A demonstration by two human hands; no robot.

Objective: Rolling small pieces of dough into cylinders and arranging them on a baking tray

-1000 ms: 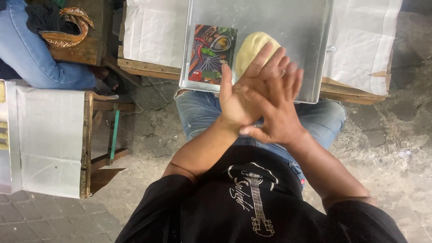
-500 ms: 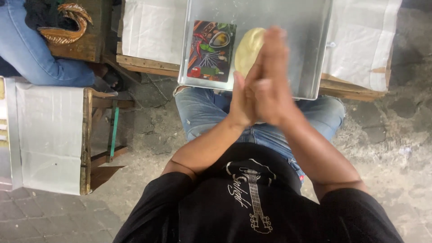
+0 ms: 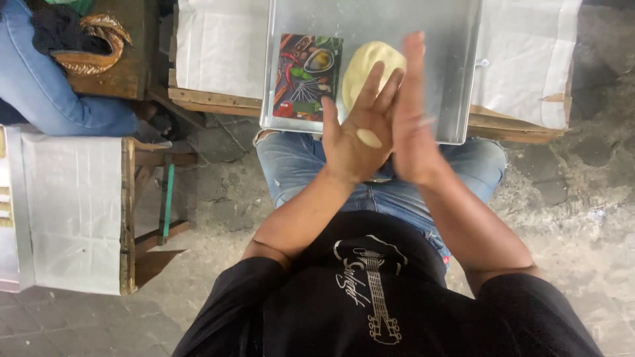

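Resting small dough piece [image 3: 368,137] on open left hand [image 3: 360,135], palm up.
Right hand [image 3: 413,119] is standing edge-on just beside it, flat, grasping nothing; dough's long axis is running sideways toward it, above metal tray [image 3: 456,99] holding bigger dough lump [image 3: 370,63].

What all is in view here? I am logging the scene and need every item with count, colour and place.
small dough piece: one, pale yellow, on the open left palm
dough lump: one, pale yellow, on the tray
tray: one, silver metal, ahead of the knees
printed board: one, multicoloured, on the tray's left part
basket: one, brown woven, on the wooden table at upper left
left hand: open, palm up
right hand: open, edge-on beside the left
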